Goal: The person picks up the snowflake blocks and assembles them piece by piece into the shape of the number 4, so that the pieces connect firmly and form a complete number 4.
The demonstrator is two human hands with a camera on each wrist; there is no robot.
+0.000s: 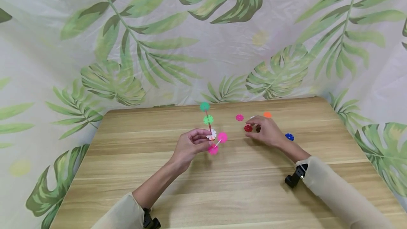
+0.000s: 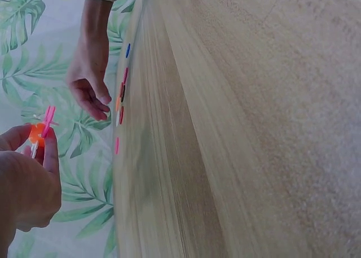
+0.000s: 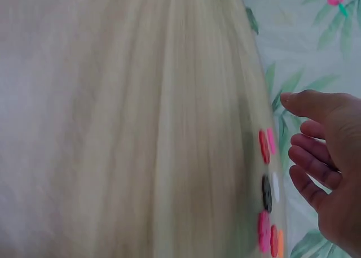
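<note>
My left hand (image 1: 188,147) pinches a joined chain of notched plastic discs between thumb and fingers. In the head view, the chain shows a white disc (image 1: 211,134) at the fingertips, two green discs above it and two pink discs beside and below. An orange disc (image 2: 37,133) of the chain shows between the fingers in the left wrist view. My right hand (image 1: 265,131) hovers over loose discs, its fingers bent loosely with nothing between them. Near its fingertips in the head view is a red disc (image 1: 248,128); a black disc (image 3: 267,193) lies below the hand, partly hidden from above.
Around the right hand, a loose pink disc (image 1: 239,117), an orange disc (image 1: 267,115) and a blue disc (image 1: 289,137) lie on the wooden table (image 1: 197,193). A leaf-patterned cloth (image 1: 222,45) hangs behind the table's far edge.
</note>
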